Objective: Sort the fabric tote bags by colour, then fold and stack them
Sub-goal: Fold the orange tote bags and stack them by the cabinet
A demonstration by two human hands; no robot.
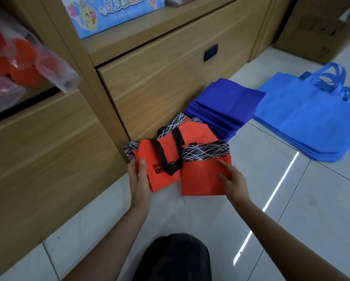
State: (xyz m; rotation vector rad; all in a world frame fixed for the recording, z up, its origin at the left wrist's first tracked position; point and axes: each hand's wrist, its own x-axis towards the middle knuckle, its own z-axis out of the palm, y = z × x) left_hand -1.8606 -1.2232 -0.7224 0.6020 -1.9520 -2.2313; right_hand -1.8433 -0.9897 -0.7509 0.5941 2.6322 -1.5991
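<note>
- Left hand (pixel 139 176) pinches the edge of the orange fabric tote bags (pixel 162 159); right hand (pixel 233 179) lies flat on them.
- Glossy white tile floor (pixel 311 199), light wooden drawers (pixel 160 78) right behind.

Matt, finely textured cloth: orange tote bags (pixel 202 179), dark blue stack (pixel 226 104), light blue stack (pixel 303 122), softly creased. Glossy, reflective pale tile: floor (pixel 311 199). Smooth wood grain, satin finish: cabinet (pixel 160 82). Clear shiny plastic film: hanging bag (pixel 54 65). Matt brown cardboard: box (pixel 316 27).
</note>
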